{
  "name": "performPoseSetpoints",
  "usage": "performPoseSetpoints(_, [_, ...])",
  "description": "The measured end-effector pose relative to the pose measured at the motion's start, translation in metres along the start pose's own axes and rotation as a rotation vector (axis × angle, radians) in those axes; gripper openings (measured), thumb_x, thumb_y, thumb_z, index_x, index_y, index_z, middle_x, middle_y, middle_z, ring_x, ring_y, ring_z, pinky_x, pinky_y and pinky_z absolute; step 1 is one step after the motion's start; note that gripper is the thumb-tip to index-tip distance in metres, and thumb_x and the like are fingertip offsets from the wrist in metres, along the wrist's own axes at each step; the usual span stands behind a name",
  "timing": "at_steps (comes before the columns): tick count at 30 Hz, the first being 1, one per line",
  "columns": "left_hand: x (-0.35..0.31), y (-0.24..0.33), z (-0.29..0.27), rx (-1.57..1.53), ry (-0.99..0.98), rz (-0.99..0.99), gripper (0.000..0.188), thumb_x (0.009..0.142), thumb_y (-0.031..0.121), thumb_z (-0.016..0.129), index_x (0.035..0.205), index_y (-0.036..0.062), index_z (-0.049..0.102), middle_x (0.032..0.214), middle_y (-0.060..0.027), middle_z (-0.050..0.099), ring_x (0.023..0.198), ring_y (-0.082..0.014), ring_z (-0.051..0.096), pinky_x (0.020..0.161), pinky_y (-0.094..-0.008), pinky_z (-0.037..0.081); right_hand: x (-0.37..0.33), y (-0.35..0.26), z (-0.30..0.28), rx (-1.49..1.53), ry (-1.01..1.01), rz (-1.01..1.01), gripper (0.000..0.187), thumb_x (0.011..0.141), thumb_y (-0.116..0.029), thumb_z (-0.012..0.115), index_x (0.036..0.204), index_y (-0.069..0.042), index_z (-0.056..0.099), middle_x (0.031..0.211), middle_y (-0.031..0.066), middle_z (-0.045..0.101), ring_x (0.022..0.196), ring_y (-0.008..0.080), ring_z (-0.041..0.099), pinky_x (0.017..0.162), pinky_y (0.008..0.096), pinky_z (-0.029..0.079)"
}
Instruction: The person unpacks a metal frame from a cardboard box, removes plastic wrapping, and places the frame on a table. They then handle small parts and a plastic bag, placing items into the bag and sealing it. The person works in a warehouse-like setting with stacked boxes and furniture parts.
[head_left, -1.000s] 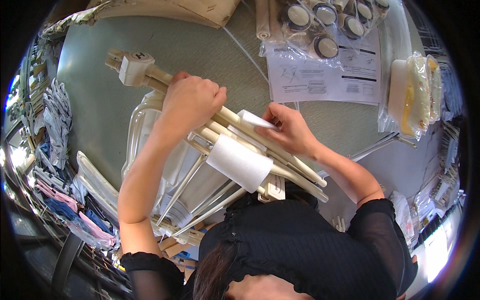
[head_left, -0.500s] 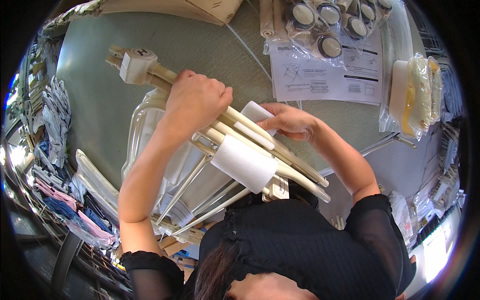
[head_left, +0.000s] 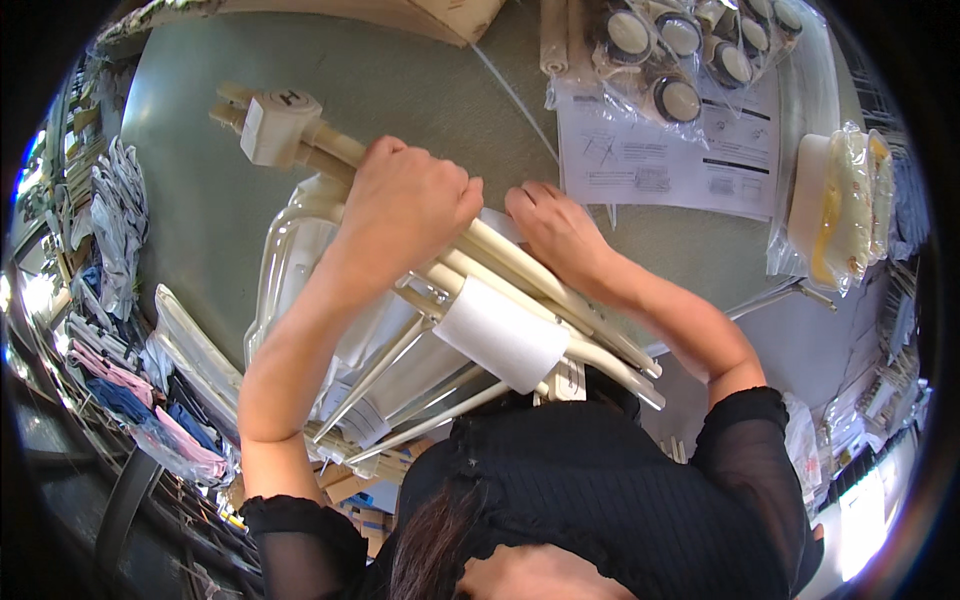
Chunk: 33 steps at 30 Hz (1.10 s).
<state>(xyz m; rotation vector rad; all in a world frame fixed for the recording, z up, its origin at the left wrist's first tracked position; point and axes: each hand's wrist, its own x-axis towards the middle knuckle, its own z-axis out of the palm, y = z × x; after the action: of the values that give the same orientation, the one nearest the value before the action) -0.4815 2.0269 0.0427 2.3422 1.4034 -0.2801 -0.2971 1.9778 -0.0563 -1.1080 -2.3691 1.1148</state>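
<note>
My left hand (head_left: 410, 205) is closed round a bundle of cream metal tubes (head_left: 515, 265). The bundle slants from a cream plastic corner block (head_left: 282, 128) at upper left down toward my body. A white foam sleeve (head_left: 503, 333) wraps part of the lower tubes. On the far side of the bundle, my right hand (head_left: 562, 238) has curled fingers on a white foam piece (head_left: 500, 226). Most of that piece is hidden behind the hand and the tubes. Thinner cream rods (head_left: 385, 375) fan out below, and a second cream block (head_left: 570, 380) lies near my chest.
Bagged wheels (head_left: 676, 98) lie on printed sheets (head_left: 670, 170) at the table's far right. Beside them sits a wrapped cream-and-yellow pack (head_left: 838, 205). Clear-wrapped cream parts (head_left: 290, 260) lie left of the bundle. A cardboard box (head_left: 440, 15) stands at the far edge; folded fabrics (head_left: 150, 420) are at left.
My right hand has moved left and turned knuckles-up, bringing the foam piece against the tubes' far side, where less of it shows. The bundle and my left hand have shifted slightly right.
</note>
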Motion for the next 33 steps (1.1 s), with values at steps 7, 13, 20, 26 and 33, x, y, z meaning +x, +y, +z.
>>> performPoseSetpoints(7, [0.003, 0.0, 0.0, -0.063, -0.018, -0.011, 0.038, 0.086, 0.026, 0.049, 0.062, 0.0016, 0.065, 0.06, -0.0149, 0.061, 0.061, -0.031, 0.059, 0.08, -0.0377, 0.042, 0.01, 0.011, 0.008, 0.513, -0.329, 0.028, 0.019, 0.079, -0.016, 0.06, 0.079, 0.002, 0.056, 0.074, 0.0148, 0.062, 0.071, 0.0267, 0.062, 0.063, 0.0352, 0.047])
performPoseSetpoints(13, [0.003, -0.006, 0.012, -0.099, -0.015, -0.068, 0.037, 0.086, 0.025, 0.049, 0.062, 0.0021, 0.066, 0.06, -0.0144, 0.061, 0.061, -0.0314, 0.059, 0.079, -0.0377, 0.043, -0.014, 0.006, -0.025, 0.783, -0.238, 0.526, 0.029, 0.082, -0.027, 0.066, 0.087, 0.001, 0.065, 0.065, 0.0071, 0.06, 0.061, 0.0109, 0.053, 0.056, 0.0288, 0.045])
performPoseSetpoints(20, [0.022, -0.018, 0.038, -0.016, -0.134, -0.066, 0.032, 0.084, 0.025, 0.049, 0.065, 0.005, 0.066, 0.063, -0.0118, 0.062, 0.064, -0.0316, 0.06, 0.078, -0.0401, 0.044, -0.04, -0.032, -0.019, 0.3, 0.134, 0.222, 0.035, 0.083, -0.006, 0.057, 0.118, -0.001, 0.055, 0.097, 0.0176, 0.055, 0.084, 0.0344, 0.057, 0.073, 0.0393, 0.047])
performPoseSetpoints(26, [0.021, -0.018, 0.043, 0.029, -0.109, 0.002, 0.023, 0.083, 0.026, 0.055, 0.079, 0.0055, 0.065, 0.08, -0.0101, 0.065, 0.076, -0.0301, 0.061, 0.077, -0.0402, 0.046, -0.033, -0.032, -0.03, 0.132, 0.0, 0.224, 0.03, 0.083, -0.011, 0.059, 0.112, -0.001, 0.059, 0.097, 0.0176, 0.057, 0.086, 0.0336, 0.058, 0.074, 0.0421, 0.046])
performPoseSetpoints(33, [-0.021, 0.031, 0.01, -0.311, 0.216, 0.004, 0.02, 0.082, 0.02, 0.061, 0.095, 0.0051, 0.063, 0.097, -0.0125, 0.063, 0.095, -0.0301, 0.058, 0.082, -0.0411, 0.046, 0.041, -0.003, -0.058, -0.22, 0.244, 0.256, 0.017, 0.082, -0.018, 0.062, 0.092, -0.004, 0.061, 0.09, 0.0155, 0.063, 0.087, 0.036, 0.059, 0.079, 0.0427, 0.048])
